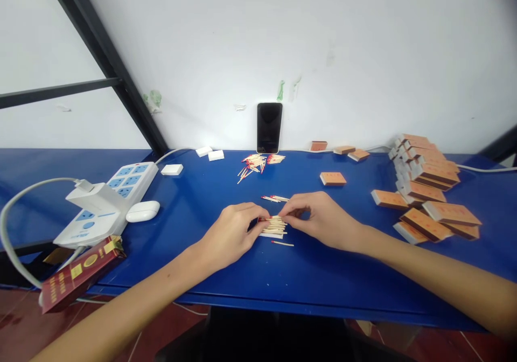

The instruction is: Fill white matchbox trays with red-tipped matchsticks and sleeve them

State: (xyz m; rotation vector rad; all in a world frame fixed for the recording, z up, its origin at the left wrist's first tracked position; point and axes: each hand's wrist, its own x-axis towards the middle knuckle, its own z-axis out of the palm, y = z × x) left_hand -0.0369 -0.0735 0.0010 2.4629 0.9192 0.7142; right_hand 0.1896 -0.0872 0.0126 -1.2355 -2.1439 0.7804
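My left hand (234,231) and my right hand (319,219) meet at the middle of the blue table (250,276). Both pinch a small bundle of red-tipped matches (276,224) that lies over a white matchbox tray (271,235). One loose match (283,243) rests just in front of the bundle. A few more matches (274,198) lie just behind my hands. A larger scatter of matches (258,164) sits farther back by the wall.
A dark phone (269,127) leans on the wall. Several orange matchboxes (428,187) are piled at right, one (333,178) apart. At left are a white power strip (109,200), an earbud case (142,210), a red box (81,273) and white trays (210,153).
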